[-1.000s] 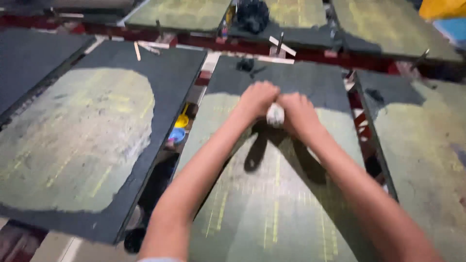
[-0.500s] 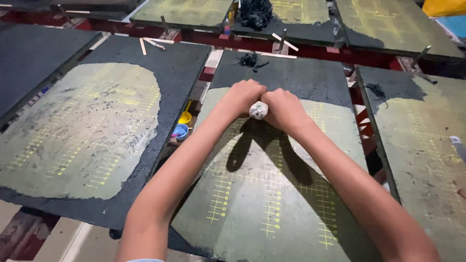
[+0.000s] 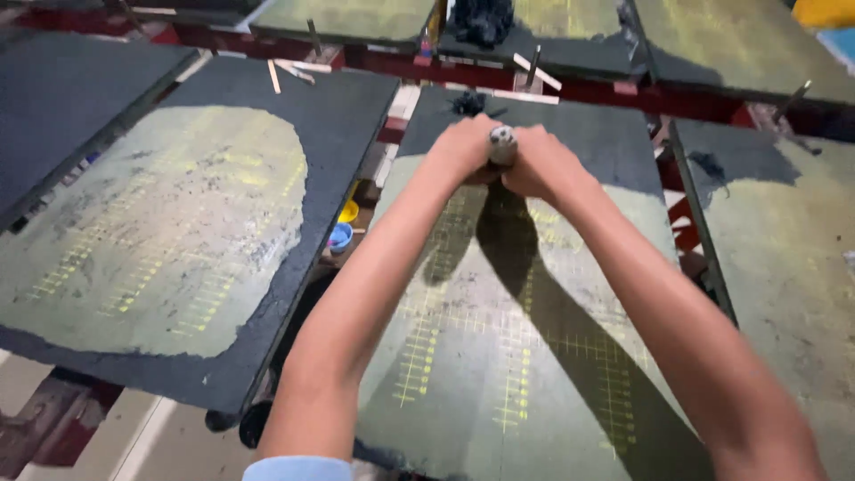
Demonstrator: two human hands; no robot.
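Both hands meet over the far part of the middle board (image 3: 534,356); the left hand (image 3: 463,147) and the right hand (image 3: 539,165) are clenched together around a small pale grey knob (image 3: 502,142), rounded and speckled dark, whose top shows between the knuckles; what lies below the knob is hidden by the fingers, so I cannot tell its full shape. The board under them is a dark slab, smeared grey-green over most of its face and marked with faint yellow ruled lines running near to far; a bare dark band is left along its far edge, where a black tuft (image 3: 468,102) lies just beyond the hands. To the left a like slab (image 3: 178,232) lies apart from it across a narrow gap, and down in that gap sit a yellow cup (image 3: 348,211) and a blue cup (image 3: 340,237). To the right another slab (image 3: 784,240) lies close by, with a red frame (image 3: 686,218) showing between. On the far side pale sticks (image 3: 285,71) lie loose, and a black heap (image 3: 485,22) rests on a further board.
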